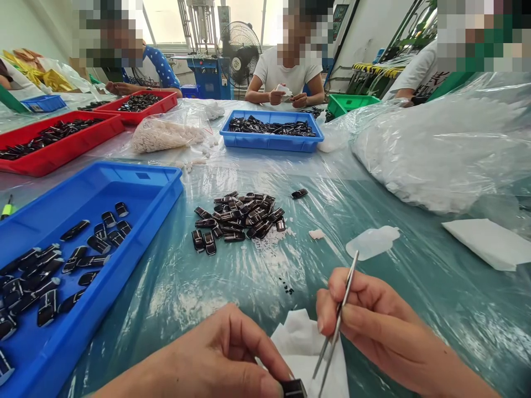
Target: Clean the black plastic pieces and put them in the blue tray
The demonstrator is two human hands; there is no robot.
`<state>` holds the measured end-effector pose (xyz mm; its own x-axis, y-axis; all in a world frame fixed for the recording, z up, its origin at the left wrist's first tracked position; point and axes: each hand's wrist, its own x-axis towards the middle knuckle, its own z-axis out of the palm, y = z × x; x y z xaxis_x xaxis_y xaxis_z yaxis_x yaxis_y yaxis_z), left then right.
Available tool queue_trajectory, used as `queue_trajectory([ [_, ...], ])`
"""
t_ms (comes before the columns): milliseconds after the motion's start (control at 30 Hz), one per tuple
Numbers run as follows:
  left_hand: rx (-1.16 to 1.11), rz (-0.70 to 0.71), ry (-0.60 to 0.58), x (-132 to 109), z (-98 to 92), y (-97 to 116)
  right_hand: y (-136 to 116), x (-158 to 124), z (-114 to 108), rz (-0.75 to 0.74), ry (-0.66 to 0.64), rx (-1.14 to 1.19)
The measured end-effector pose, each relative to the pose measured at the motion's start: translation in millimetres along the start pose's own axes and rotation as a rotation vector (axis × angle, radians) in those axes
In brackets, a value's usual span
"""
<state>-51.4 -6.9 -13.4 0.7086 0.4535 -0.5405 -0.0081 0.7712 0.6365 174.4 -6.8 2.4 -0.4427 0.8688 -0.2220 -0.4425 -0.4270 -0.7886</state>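
Note:
My left hand [232, 359] is closed around a small black glossy piece [293, 388], cut off by the bottom edge of the view. Between the thumb and fingers of my right hand [369, 315] is a pair of metal tweezers [341, 320], its tips pointing down and slightly apart beside the piece. Under both lies a crumpled white cloth or tissue [301, 337]. Farther up, a heap of similar black pieces with pale lines [240, 218] rests on the plastic-covered table [166, 293]. Tiny black bits [287, 286] are scattered just beyond the cloth.
On the left stands a blue tray [124, 265] with several black pieces. Red trays [103, 135] and another blue tray [271, 145] hold more. A translucent flat piece [371, 243], a folded white sheet [489, 240] and a big plastic bag [448, 149] lie right. Co-workers sit opposite.

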Motion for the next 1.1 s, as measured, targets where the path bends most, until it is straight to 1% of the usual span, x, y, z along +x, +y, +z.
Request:
queue_trajectory([
  [233,0.035,-0.021,-0.011,-0.8,-0.1,-1.0,2.1,2.3,-2.6,0.036,-0.033,0.001],
  [533,0.047,-0.023,-0.045,0.2,-1.4,0.2,0.9,-0.4,1.9,0.030,-0.056,-0.033],
  [900,0.058,-0.036,-0.025,-0.9,0.7,0.5,-1.7,-0.5,2.0,0.011,-0.012,-0.094],
  [1033,0.058,-0.036,-0.031,-0.9,0.1,0.7,-3.7,-3.0,2.5,-0.027,0.007,-0.111],
  [1100,0.053,-0.031,-0.033,-0.9,0.0,0.8,-4.7,-3.9,3.3,-0.042,-0.007,-0.125],
])
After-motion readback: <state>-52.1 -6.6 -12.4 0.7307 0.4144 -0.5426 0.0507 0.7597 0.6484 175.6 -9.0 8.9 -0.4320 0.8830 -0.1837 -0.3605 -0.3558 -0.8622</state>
